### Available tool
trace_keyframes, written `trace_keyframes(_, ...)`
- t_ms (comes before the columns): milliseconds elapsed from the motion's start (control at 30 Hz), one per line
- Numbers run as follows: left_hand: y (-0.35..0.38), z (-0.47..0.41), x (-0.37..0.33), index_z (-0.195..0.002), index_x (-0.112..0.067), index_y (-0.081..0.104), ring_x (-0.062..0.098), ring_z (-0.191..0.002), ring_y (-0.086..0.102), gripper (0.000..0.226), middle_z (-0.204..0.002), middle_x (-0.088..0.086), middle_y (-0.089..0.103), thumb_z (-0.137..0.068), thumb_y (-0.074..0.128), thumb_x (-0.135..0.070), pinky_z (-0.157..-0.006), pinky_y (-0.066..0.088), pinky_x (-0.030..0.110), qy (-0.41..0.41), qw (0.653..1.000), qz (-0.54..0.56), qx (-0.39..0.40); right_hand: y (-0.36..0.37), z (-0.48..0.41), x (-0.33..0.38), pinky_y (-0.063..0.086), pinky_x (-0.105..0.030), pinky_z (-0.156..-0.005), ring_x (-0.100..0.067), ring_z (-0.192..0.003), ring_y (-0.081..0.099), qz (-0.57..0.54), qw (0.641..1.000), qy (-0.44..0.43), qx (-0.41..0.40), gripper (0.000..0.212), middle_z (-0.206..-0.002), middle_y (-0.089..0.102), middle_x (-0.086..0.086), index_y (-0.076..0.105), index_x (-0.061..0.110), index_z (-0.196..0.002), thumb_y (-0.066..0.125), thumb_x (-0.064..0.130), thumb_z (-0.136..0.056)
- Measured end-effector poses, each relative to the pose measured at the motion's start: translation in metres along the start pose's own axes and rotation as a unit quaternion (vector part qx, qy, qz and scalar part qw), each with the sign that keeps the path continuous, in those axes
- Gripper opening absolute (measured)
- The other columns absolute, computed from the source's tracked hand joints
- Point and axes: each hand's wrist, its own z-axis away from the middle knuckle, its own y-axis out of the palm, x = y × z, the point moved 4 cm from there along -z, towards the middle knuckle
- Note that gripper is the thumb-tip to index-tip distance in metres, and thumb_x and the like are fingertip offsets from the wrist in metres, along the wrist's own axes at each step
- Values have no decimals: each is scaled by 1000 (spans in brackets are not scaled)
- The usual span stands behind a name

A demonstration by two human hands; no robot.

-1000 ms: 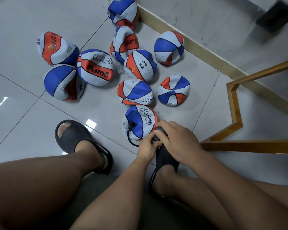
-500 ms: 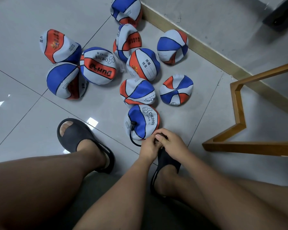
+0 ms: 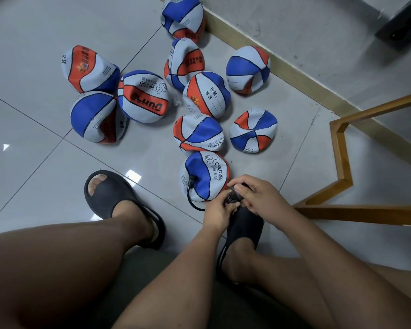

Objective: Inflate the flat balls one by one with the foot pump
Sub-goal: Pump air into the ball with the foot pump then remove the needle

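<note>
Grey glossy floor tiles [image 3: 40,55] carry the work area, bounded at upper right by a wooden skirting board [image 3: 285,76] and a wall. From my remote station I count ten flat balls [image 3: 142,98], red, white and blue, all dented, scattered from the skirting board toward the seated person's feet.

The nearest ball [image 3: 203,173] lies just ahead of the right sandal [image 3: 246,225]. A black hose [image 3: 189,201] is plugged into the ball's left face, loops down and runs under the left hand [image 3: 217,212].

Left hand: fingers curled, pinching a small round black pump fitting [image 3: 232,198] from the left. Right hand [image 3: 262,198]: fingers curled over the same fitting from the right, knuckles up. The hands touch each other above the sandal's toe. I cannot tell where the pump body sits.

The left sandal [image 3: 109,194] rests flat on the tiles, apart from the balls. A wooden frame [image 3: 342,160] stands right of the hands.
</note>
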Motion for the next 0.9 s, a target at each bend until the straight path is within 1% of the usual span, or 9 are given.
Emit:
trace_keyframes(67,-2,1,-1,-118,-22,68,-9,-79,67,32,-93,-12,72,-99,67,4,-76,53,14,-3,1000,-18,-7,12,-10,-20,39,-22,-57,-4,-52,46,18,1000,9,-9,22,-58,57,20,75,26,-112,57,14,-110)
trace_keyframes(133,-4,1,3,-119,-16,70,-14,-78,64,27,-91,-17,69,-98,67,0,-74,47,11,-2,999,-51,-10,21,-18,-35,41,-24,-62,-4,-54,49,43,999,12,-14,24,-59,59,19,76,31,-109,58,15,-108)
trace_keyframes(300,-7,4,1,-119,-18,72,0,-87,68,25,-95,-11,74,-96,62,-16,-81,56,26,-5,997,-81,-18,31,-27,-48,46,-29,-68,-2,-61,55,89,996,26,-5,23,-65,64,21,75,38,-107,58,22,-107)
trace_keyframes(367,-8,6,-1,-122,-13,72,-9,-83,67,25,-95,-10,73,-100,60,-6,-75,51,12,-5,996,-81,-20,31,-24,-41,46,-27,-70,1,-64,58,104,994,24,-3,22,-70,66,26,75,36,-107,57,23,-108)
trace_keyframes(467,-6,6,-1,-122,-5,70,-16,-75,64,26,-91,-9,69,-101,59,7,-71,49,8,-1,999,-35,-24,24,-11,-17,42,-22,-64,5,-59,57,78,997,21,-8,22,-65,63,27,75,30,-108,56,19,-109)
trace_keyframes(533,-7,5,-1,-121,-12,70,-8,-74,66,28,-91,-5,73,-100,64,4,-74,53,14,-3,999,-22,-23,13,-4,9,41,-17,-59,5,-55,56,57,998,-1,-20,22,-60,60,26,76,27,-110,56,19,-110)
trace_keyframes(633,-4,1,2,-119,-25,72,8,-81,69,32,-96,-3,78,-97,70,-3,-85,62,38,1,999,-19,-27,-3,4,39,43,-16,-55,-2,-52,49,29,999,-30,-31,22,-59,57,18,77,27,-111,56,21,-111)
trace_keyframes(767,-3,1,1,-115,-32,72,14,-85,72,33,-96,-4,78,-98,69,-4,-87,63,40,1,999,-15,-31,-1,0,22,42,-17,-56,-1,-50,49,19,999,-28,-39,21,-57,57,21,76,24,-113,57,17,-110)
trace_keyframes(900,-3,3,-1,-123,-17,70,-10,-80,68,34,-97,-6,73,-101,60,6,-73,53,13,-9,999,-24,-29,22,-14,-22,41,-22,-63,6,-57,56,33,998,0,-47,20,-62,61,30,76,28,-111,59,17,-109)
